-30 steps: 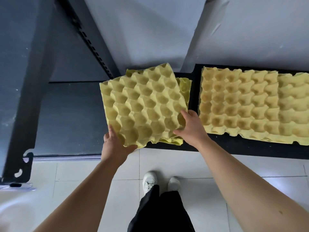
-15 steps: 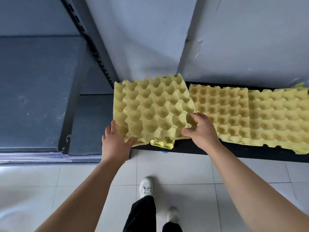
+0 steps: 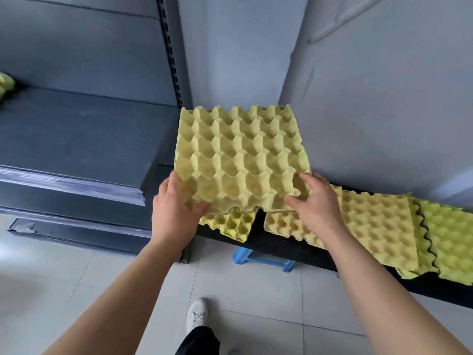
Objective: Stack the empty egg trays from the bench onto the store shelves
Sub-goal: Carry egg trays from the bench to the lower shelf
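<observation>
I hold a yellow egg tray (image 3: 240, 155) lifted above the black bench (image 3: 281, 245). My left hand (image 3: 174, 208) grips its near left corner, thumb on top. My right hand (image 3: 314, 203) grips its near right edge. Below it on the bench lie more yellow trays: one (image 3: 230, 224) at the bench's left end, another (image 3: 378, 226) under my right wrist, and a greener one (image 3: 450, 242) at the far right. The dark grey store shelf (image 3: 84, 139) lies to the left of the held tray.
A slotted shelf upright (image 3: 170, 52) stands just left of the tray's far edge. A grey wall is behind the bench. A blue stool (image 3: 261, 258) sits under the bench. Something yellow (image 3: 5, 84) shows at the shelf's far left. My white shoe (image 3: 195, 315) is on the tiled floor.
I have raised the tray off the bench pile and carried it up and leftward toward the shelf. The view has swung up, showing the shelf surface.
</observation>
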Available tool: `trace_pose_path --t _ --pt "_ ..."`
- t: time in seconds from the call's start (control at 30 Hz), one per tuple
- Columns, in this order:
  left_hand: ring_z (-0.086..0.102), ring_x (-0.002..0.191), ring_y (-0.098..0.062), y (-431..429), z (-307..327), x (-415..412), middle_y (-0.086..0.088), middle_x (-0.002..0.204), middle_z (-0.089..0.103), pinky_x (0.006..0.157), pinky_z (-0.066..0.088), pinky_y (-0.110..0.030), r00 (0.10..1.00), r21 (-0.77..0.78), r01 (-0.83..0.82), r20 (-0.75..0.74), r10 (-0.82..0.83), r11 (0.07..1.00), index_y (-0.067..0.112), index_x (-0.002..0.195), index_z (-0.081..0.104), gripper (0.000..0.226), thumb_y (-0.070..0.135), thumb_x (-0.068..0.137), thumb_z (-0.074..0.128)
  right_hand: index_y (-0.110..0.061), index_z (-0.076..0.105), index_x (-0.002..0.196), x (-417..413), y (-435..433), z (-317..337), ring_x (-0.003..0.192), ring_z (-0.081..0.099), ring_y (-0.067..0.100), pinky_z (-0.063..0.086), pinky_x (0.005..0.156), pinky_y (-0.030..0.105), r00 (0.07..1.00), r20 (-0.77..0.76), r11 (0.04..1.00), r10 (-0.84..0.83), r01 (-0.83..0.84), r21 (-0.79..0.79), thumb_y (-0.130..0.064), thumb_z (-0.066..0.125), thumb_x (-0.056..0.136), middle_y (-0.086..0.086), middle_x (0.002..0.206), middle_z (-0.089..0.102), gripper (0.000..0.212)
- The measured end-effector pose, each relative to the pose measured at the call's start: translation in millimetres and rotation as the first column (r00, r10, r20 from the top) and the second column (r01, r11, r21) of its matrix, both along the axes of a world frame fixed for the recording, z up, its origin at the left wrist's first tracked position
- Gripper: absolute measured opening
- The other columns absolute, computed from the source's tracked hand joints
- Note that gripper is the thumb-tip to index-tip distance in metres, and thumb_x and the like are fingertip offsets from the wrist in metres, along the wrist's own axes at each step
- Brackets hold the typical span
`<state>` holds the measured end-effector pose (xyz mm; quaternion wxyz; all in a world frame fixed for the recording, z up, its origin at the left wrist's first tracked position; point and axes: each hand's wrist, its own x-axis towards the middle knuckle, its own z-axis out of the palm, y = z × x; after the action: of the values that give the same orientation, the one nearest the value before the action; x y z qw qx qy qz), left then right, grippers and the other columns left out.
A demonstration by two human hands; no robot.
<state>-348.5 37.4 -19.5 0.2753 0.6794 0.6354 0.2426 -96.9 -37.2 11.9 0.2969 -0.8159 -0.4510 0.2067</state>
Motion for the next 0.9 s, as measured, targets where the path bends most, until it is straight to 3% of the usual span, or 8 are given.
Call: trace_pose_path --t 0.3,0.43,0.53,0.7,0.9 --pt "0.053 0.104 -0.027 -7.5 63.1 -100.9 0.001 0.124 0.052 0.085 0.049 -0.045 0.987 0.090 -0.156 0.043 0.152 0.984 0.025 0.122 0.045 0.062 0.042 0.072 0.079 -0.016 0.045 0.139 -91.1 30.4 68.8 0.135 0.035 0.019 0.027 0.107 0.026 0.981 0.042 0.981 0.187 -0.189 0.049 -0.025 0.072 0.081 0.006 0.148 0.034 0.064" --pt "0.055 0.098 -0.024 7.7 83.9 -167.9 0.002 0.119 0.053 0.077 0.045 -0.036 0.973 0.125 -0.228 0.059 0.222 0.966 0.024 0.120 0.047 0.058 0.038 0.073 0.079 -0.019 0.043 0.140 -156.1 64.4 86.8 0.135 0.035 0.018 0.029 0.101 0.023 0.962 0.061 0.961 0.266 -0.269 0.062 -0.027 0.069 0.083 0.004 0.149 0.031 0.063" --pt "0.055 0.094 -0.022 23.4 95.3 -227.3 0.003 0.114 0.054 0.074 0.041 -0.032 0.964 0.142 -0.263 0.065 0.256 0.954 0.025 0.118 0.049 0.056 0.039 0.073 0.079 -0.019 0.042 0.140 -214.7 92.6 96.7 0.134 0.035 0.019 0.031 0.104 0.029 0.947 0.073 0.947 0.312 -0.317 0.060 -0.027 0.069 0.083 0.004 0.148 0.033 0.063" --pt "0.053 0.098 -0.020 58.5 106.4 -339.9 0.006 0.109 0.054 0.078 0.042 -0.034 0.952 0.126 -0.301 0.097 0.290 0.945 0.031 0.119 0.050 0.061 0.047 0.066 0.077 -0.020 0.043 0.140 -324.8 139.1 102.7 0.129 0.044 0.025 0.038 0.102 0.034 0.934 0.041 0.933 0.354 -0.356 0.057 -0.030 0.069 0.082 0.005 0.150 0.031 0.064" --pt "0.057 0.096 -0.021 111.0 114.0 -465.0 0.004 0.107 0.058 0.081 0.048 -0.039 0.960 0.109 -0.278 0.053 0.274 0.954 0.031 0.118 0.049 0.058 0.045 0.067 0.074 -0.019 0.043 0.140 -445.2 188.2 103.0 0.132 0.039 0.021 0.034 0.092 0.024 0.930 -0.004 0.929 0.368 -0.368 0.051 -0.028 0.068 0.083 0.005 0.151 0.030 0.063"
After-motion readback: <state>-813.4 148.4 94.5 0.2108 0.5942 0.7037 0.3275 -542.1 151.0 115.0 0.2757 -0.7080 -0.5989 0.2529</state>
